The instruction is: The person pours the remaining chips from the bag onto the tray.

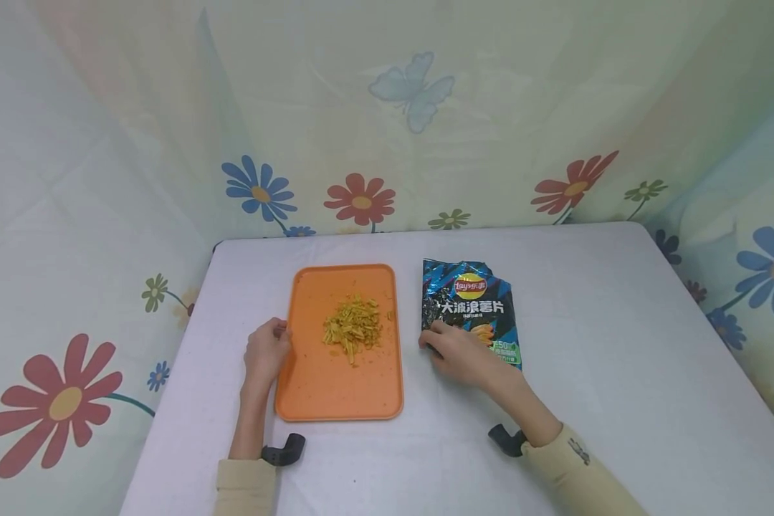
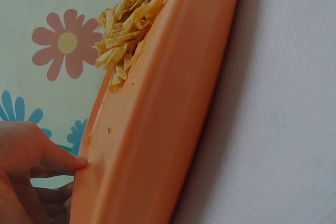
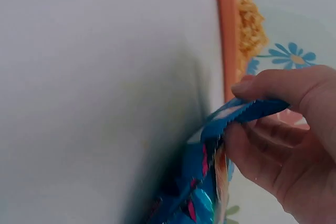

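Observation:
An orange rectangular tray lies on the table, with a pile of yellow crushed chips on its upper middle. At the tray's left edge, my left hand pinches the rim; one fingertip presses just inside it in the left wrist view. To the right of the tray lies a blue and black Lay's chip bag, flat and with a ragged top right corner. My right hand pinches the bag's lower left edge, and the right wrist view shows the film folded up between thumb and fingers.
A white cloth covers the table. Behind it and at both sides hangs a curtain printed with flowers and a butterfly. Small crumbs are scattered on the tray around the pile. Each wrist wears a black camera mount.

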